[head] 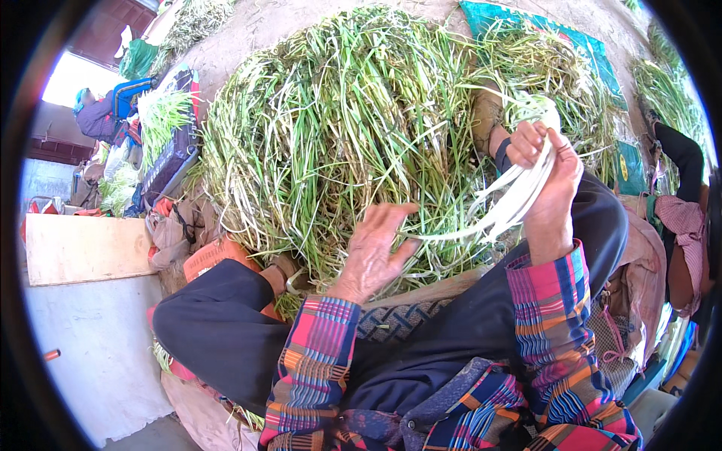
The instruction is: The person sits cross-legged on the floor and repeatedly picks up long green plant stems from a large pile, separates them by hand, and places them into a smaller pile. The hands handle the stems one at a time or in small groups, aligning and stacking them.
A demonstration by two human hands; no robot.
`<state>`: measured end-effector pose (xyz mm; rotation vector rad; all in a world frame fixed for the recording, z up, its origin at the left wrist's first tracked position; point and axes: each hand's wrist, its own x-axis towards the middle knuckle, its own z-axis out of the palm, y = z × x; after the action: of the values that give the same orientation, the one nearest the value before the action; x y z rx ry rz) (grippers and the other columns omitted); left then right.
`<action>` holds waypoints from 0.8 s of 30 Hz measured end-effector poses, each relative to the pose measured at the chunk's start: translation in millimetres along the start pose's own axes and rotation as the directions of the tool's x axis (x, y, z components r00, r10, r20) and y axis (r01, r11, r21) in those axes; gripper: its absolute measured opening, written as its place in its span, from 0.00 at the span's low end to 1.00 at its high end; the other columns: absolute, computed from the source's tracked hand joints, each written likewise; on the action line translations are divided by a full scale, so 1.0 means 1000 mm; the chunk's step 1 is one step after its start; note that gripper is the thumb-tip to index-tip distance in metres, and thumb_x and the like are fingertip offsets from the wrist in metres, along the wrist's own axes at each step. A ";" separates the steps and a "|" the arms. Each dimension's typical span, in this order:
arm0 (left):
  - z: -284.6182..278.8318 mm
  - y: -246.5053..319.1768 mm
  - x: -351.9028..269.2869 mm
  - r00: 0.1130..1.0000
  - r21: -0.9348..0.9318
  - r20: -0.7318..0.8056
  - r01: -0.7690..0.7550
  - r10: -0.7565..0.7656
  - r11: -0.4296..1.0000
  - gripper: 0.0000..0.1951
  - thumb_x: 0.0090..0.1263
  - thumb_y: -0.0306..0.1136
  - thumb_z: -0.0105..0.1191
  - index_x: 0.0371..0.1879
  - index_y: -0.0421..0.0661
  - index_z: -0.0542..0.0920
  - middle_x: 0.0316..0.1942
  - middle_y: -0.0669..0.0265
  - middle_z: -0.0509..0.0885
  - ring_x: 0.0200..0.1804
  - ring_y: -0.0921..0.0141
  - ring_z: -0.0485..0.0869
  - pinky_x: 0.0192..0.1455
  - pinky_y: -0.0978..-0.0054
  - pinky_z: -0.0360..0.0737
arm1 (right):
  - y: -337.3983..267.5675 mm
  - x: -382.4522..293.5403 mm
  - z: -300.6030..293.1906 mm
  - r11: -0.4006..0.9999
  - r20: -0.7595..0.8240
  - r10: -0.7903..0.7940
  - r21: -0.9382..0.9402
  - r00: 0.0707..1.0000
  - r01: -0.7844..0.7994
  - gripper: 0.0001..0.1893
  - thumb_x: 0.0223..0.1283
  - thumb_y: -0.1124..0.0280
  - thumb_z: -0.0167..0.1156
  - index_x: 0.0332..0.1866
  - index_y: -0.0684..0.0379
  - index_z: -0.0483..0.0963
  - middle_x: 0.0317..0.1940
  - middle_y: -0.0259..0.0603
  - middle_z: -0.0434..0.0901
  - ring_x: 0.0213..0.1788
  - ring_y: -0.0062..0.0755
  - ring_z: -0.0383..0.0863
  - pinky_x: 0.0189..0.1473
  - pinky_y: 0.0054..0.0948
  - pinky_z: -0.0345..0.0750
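My right hand is closed around a bunch of pale, flat stalks that look like garlic chives. The bunch slants down to the left, its upper part showing above my fist. My left hand hovers over the front of a large heap of green chives, thumb and fingers apart. One long strand runs from the bunch to between that thumb and forefinger; whether they touch it I cannot tell. The heap lies between my bent legs and mixes green leaves with brown, withered ones.
More greens lie on a teal sack at the upper right. On the left are a wooden board, a dark box with pale greens above it, and an orange container. A person sits beyond; another person's leg shows at right.
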<state>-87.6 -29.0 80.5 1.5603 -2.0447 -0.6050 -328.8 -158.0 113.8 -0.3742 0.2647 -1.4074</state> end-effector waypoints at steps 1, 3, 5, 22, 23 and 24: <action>0.003 0.007 0.002 0.985 -0.239 0.149 0.125 -0.091 0.963 0.21 0.66 0.33 0.56 0.57 0.41 0.74 0.49 0.62 0.80 0.53 0.65 0.79 0.60 0.65 0.74 | 0.003 -0.001 0.001 0.999 0.018 0.034 0.020 0.999 -0.035 0.07 0.64 0.69 0.50 0.32 0.59 0.64 0.25 0.31 0.58 0.26 0.20 0.57 0.27 0.21 0.57; 0.011 0.016 0.001 0.926 -0.624 0.365 0.321 -0.097 0.712 0.21 0.66 0.33 0.56 0.57 0.40 0.74 0.48 0.62 0.81 0.53 0.66 0.79 0.60 0.67 0.74 | 0.007 -0.001 0.002 0.998 -0.018 -0.001 -0.065 1.000 0.000 0.08 0.63 0.68 0.51 0.31 0.58 0.63 0.25 0.30 0.59 0.26 0.20 0.57 0.26 0.21 0.56; 0.016 0.020 -0.006 0.888 -0.634 0.458 0.366 -0.051 0.681 0.17 0.69 0.32 0.54 0.55 0.39 0.76 0.46 0.62 0.82 0.52 0.69 0.81 0.58 0.70 0.75 | 0.011 -0.002 0.001 0.988 -0.049 -0.043 -0.153 0.998 0.035 0.08 0.63 0.68 0.51 0.31 0.58 0.63 0.24 0.30 0.59 0.25 0.20 0.57 0.26 0.21 0.56; -0.002 0.036 0.005 0.911 -0.750 0.257 0.399 -0.324 0.527 0.09 0.78 0.32 0.44 0.43 0.40 0.77 0.19 0.71 0.76 0.17 0.80 0.75 0.19 0.83 0.71 | 0.087 -0.044 0.009 0.833 -0.213 0.296 -0.420 0.931 -0.361 0.10 0.65 0.64 0.55 0.40 0.61 0.71 0.29 0.34 0.73 0.26 0.17 0.67 0.29 0.18 0.67; 0.000 0.036 0.005 0.934 -0.747 0.196 0.340 -0.299 0.572 0.09 0.78 0.31 0.45 0.44 0.41 0.78 0.18 0.71 0.76 0.18 0.79 0.75 0.20 0.82 0.71 | 0.089 -0.045 0.009 0.821 -0.248 0.289 -0.434 0.925 -0.372 0.10 0.65 0.65 0.55 0.40 0.60 0.71 0.29 0.34 0.72 0.26 0.18 0.67 0.29 0.18 0.67; 0.002 0.036 0.005 0.944 -0.728 0.160 0.310 -0.289 0.611 0.08 0.77 0.31 0.46 0.44 0.41 0.78 0.18 0.71 0.76 0.18 0.79 0.75 0.21 0.80 0.71 | 0.092 -0.045 0.010 0.808 -0.282 0.280 -0.447 0.918 -0.384 0.09 0.65 0.65 0.55 0.40 0.60 0.70 0.29 0.34 0.72 0.26 0.18 0.67 0.29 0.18 0.67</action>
<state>-116.9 -25.2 101.5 1.3481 -1.2348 -1.3956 -248.2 -102.1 83.6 -0.5742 0.8352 -1.0098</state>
